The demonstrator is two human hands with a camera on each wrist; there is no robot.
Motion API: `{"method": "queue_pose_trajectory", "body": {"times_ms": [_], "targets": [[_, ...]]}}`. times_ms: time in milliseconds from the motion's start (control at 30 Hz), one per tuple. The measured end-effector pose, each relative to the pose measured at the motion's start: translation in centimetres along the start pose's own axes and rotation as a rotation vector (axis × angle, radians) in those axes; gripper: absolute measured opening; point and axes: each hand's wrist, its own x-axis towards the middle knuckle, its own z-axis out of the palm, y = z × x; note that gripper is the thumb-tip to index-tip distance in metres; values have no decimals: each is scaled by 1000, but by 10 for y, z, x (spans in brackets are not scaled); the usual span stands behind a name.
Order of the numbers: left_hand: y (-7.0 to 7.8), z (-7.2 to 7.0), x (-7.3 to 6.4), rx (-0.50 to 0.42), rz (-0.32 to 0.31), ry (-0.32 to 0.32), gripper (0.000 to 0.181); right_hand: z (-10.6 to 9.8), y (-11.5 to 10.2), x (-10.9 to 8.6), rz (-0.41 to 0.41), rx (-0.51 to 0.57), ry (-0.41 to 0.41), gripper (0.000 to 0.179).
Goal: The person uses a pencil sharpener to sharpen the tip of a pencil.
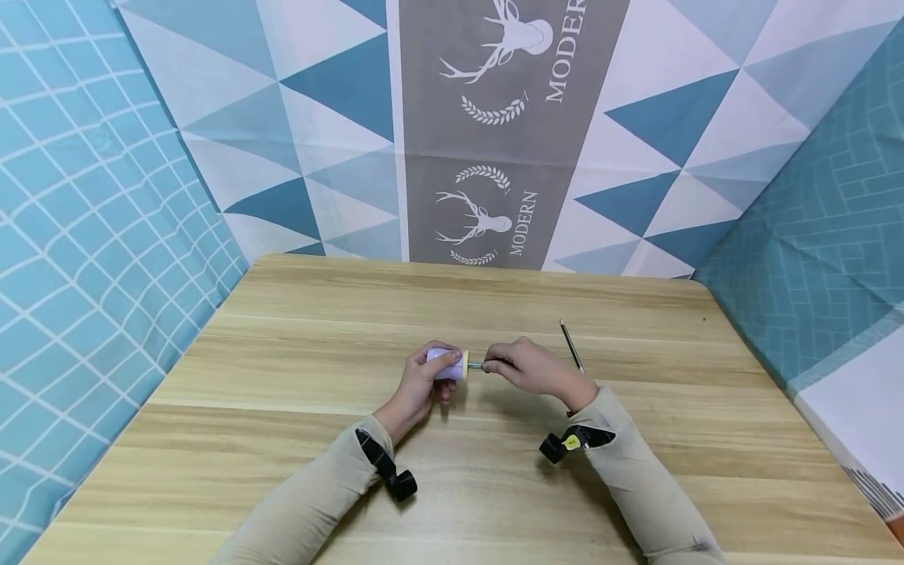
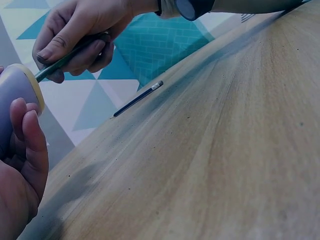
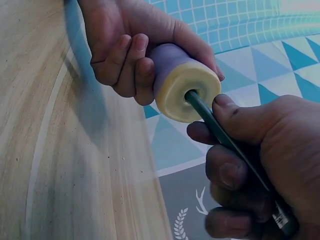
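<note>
My left hand (image 1: 415, 390) grips a purple pencil sharpener (image 3: 169, 59) with a pale yellow end, thumb across its side. A green pencil (image 3: 220, 131) runs into the round hole in that yellow end, so its tip is hidden inside. From the right, my right hand (image 1: 534, 369) holds the pencil's shaft between thumb and curled fingers, a short way from the hole. Both hands are above the middle of the table, sharpener and pencil lying nearly in one line.
A second, dark pencil (image 1: 570, 345) with a light band near one end lies on the wooden table (image 1: 339, 314), beyond my right wrist. Patterned cloth (image 1: 339, 157) hangs behind the table and along its sides. Black wrist cameras are strapped to both sleeves.
</note>
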Motion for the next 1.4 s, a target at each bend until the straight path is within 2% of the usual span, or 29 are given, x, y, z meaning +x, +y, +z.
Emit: {"method": "queue_pose_trajectory", "body": {"times_ms": [167,367,533,733,900,1033,1167,1400], "targets": [[1,0,0,5,-4,0,9,0,-2,0,56,-13,-16,17],[0,1,0,2,6,6,4,-3,-9,-6,41,-193,102,27],[0,1,1,0,12,11,7,2,-13,-11,-60,-294,231,35],[0,0,1,8,17,17,8,20,-10,-9,-224,-364,397,38],[-1,0,0,14,15,20,10,32,-4,-5,-328,-408,528,31],[-2,-1,1,16,15,14,10,37,-1,-3,-377,-435,606,24],[-2,-2,1,18,16,14,11,37,-2,-4,-371,-425,605,22],[-1,0,0,12,15,18,9,31,-3,-7,-318,-347,506,18]]}}
